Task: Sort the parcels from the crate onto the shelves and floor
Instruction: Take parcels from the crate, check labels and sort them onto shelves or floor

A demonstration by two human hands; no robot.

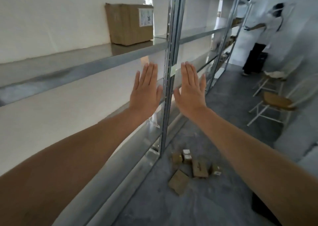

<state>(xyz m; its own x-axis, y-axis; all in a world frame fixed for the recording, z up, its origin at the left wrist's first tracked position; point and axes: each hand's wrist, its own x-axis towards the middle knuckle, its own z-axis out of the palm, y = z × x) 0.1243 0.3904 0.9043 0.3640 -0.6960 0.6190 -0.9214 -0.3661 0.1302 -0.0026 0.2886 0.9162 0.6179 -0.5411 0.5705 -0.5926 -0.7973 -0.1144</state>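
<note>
Reaching forward, the left hand (146, 89) and right hand (191, 89) were flat and empty, the cardboard parcel (130, 24) shelved at eleven o'clock, likely sorted.

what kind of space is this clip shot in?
Likely a small stockroom or parcel-sorting room: long metal shelving along a white wall, a labelled cardboard box on one shelf, small parcels lying on the bare concrete floor. Both hands, left and right, are empty.

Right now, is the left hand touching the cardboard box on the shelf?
Apart. In the head view the left hand is flat and open below the shelf, while the cardboard box stands above on it, with clear space between.
</note>
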